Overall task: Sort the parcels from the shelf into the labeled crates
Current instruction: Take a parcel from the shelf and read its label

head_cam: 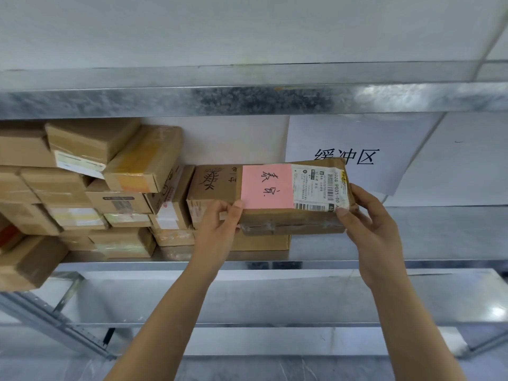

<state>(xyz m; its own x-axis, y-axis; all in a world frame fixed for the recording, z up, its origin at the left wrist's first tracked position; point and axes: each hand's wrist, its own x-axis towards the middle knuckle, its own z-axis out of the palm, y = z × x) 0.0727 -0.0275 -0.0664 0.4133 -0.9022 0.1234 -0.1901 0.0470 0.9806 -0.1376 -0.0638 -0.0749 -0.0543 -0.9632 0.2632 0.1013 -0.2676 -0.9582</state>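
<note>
Both arms reach up, forearms bare. Left grip pinches the left end of the parcel, right grip holds its right end.

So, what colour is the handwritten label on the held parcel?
Pink label, black handwriting; seen clearly in the head view.

You are in a parcel storeroom or sorting depot: a bare galvanised metal rack runs across the whole frame, and its shelf at centre left is packed with taped cardboard boxes, many bearing printed stickers. The parcel at the centre carries a barcoded shipping label and a pink note with handwriting. Right of centre, a white paper sign with large printed characters hangs on the plain white wall behind the rack.
</note>
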